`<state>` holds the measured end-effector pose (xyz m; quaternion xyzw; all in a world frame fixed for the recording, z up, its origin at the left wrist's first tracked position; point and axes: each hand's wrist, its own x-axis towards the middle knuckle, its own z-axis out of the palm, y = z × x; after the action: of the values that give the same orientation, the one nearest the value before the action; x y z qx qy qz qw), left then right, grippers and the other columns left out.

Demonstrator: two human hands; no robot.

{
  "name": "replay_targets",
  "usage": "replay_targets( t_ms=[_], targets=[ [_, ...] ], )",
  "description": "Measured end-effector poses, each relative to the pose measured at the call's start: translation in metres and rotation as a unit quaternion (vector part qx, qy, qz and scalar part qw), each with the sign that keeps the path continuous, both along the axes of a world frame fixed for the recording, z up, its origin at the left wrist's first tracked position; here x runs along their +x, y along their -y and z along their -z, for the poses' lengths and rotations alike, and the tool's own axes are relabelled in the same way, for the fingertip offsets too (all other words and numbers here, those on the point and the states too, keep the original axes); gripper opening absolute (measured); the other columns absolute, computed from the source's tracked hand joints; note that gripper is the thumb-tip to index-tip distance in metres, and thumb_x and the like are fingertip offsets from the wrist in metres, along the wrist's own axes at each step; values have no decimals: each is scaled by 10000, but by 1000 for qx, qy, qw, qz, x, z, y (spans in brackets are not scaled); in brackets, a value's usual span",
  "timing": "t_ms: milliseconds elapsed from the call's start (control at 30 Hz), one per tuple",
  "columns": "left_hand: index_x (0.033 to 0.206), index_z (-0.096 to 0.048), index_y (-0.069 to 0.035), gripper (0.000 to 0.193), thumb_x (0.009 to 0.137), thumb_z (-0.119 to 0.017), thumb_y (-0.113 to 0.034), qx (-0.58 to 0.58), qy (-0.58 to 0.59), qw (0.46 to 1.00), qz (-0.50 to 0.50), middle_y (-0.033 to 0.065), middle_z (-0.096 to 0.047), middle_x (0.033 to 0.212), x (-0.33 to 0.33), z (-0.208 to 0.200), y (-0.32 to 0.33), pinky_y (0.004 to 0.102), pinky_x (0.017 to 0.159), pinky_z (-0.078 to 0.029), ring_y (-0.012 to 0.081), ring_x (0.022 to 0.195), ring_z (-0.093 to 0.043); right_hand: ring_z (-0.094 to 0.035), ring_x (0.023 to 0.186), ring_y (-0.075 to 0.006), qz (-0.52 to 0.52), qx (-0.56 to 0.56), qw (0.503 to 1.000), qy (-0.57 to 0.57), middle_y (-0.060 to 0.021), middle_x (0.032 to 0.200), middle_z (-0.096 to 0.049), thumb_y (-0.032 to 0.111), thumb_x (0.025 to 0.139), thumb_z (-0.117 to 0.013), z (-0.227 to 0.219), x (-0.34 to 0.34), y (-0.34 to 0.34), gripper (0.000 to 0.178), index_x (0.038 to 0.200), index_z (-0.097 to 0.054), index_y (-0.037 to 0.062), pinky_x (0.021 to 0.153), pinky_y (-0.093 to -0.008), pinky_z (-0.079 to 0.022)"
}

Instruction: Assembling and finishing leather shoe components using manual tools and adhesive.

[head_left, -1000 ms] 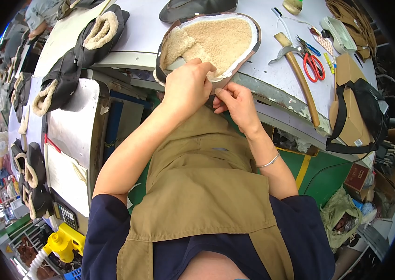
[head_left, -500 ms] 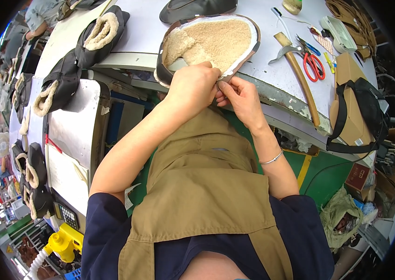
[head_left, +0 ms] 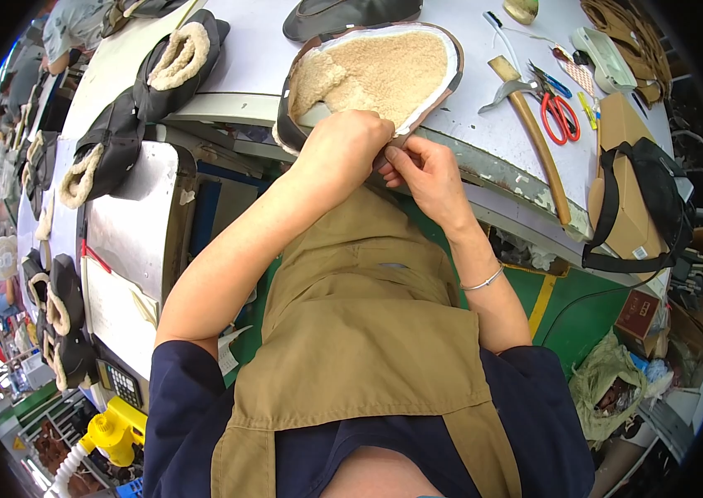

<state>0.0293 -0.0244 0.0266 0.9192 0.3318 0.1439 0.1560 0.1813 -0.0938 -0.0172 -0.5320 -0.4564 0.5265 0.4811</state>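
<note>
We have the shoe (head_left: 385, 70) at the worktop's (head_left: 472, 129) near edge, probably for easy reach. Right hand (head_left: 428, 176): fingers clamped on its rim. Left hand (head_left: 345, 148) curls beside, likely bracing; can't tell its grip.

Red-handled metal scissors (head_left: 561, 117) lay beside a wooden-handled metal hammer (head_left: 537, 148) on the white worktop (head_left: 478, 70), near a brown cardboard box (head_left: 618, 126).
</note>
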Motion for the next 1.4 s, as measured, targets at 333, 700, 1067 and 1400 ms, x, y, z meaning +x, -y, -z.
replay_targets(
  t_ms=[333, 700, 1067, 1400],
  targets=[
    [986, -677, -44, 247, 744, -634, -25, 19, 105, 989, -100, 115, -646, 790, 2, 6, -1, 368, 648, -522, 271, 703, -652, -612, 569, -99, 69, -21, 997, 24, -51, 613, -599, 130, 912, -592, 3, -6, 1, 242, 752, -582, -51, 506, -247, -511],
    [1031, -694, -65, 281, 768, -639, -149, -42, 16, 995, -95, 102, -659, 907, 1, -9, 6, 365, 730, -535, 261, 828, -665, -610, 635, -99, 44, -30, 998, -29, -61, 781, -637, 109, 931, -568, 3, -4, -4, 159, 944, -595, -47, 553, -236, -532],
    [951, -704, -70, 176, 794, -642, -118, 22, -20, 997, -75, 128, -653, 833, 5, 7, -3, 425, 712, -516, 333, 794, -647, -575, 563, -216, 65, 8, 981, 185, -156, 643, -594, 164, 855, -573, 3, 0, -9, 225, 795, -586, -52, 554, -354, -467],
    [886, -712, -38, 155, 775, -606, -54, 45, 54, 987, -145, 154, -657, 840, 4, 5, -7, 428, 718, -513, 346, 792, -644, -507, 509, -229, 73, 3, 974, 217, -199, 570, -511, 201, 820, -564, -7, -3, -5, 282, 717, -576, -62, 541, -374, -425]
  ],
)
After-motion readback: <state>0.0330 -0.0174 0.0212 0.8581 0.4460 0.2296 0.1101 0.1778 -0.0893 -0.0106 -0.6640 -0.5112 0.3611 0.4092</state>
